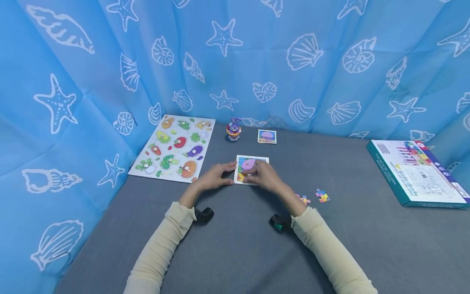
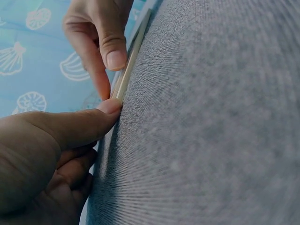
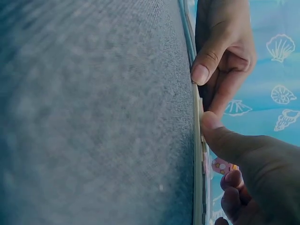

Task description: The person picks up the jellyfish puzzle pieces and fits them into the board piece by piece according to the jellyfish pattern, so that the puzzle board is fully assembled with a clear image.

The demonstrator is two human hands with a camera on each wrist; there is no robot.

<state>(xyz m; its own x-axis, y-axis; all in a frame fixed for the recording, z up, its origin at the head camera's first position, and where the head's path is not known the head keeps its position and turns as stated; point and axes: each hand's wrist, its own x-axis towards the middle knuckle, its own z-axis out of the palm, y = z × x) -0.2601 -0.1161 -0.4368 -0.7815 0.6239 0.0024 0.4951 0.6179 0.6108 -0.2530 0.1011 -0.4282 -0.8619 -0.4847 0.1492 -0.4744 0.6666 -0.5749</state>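
Observation:
A small white-rimmed jigsaw board [image 1: 253, 157] with a pink sea-creature picture lies flat on the grey table. My left hand [image 1: 214, 176] holds its left edge between thumb and index finger; the left wrist view has the thumb tip against the rim. Over the board's right half, my right hand [image 1: 265, 177] pinches at a puzzle piece, mostly hidden beneath the fingers. In the right wrist view, my right thumb [image 3: 212, 121] touches the board's upper side. Two loose puzzle pieces [image 1: 322, 195] lie right of the right hand, one partly behind the forearm.
A vegetable peg puzzle [image 1: 203, 165] lies at the left. Behind the board are a small purple-and-orange toy figure [image 1: 233, 130] and a small picture card [image 1: 267, 136]. A flat teal-edged box [image 1: 418, 173] lies far right. A blue seashell-print curtain [image 1: 227, 69] encloses the back.

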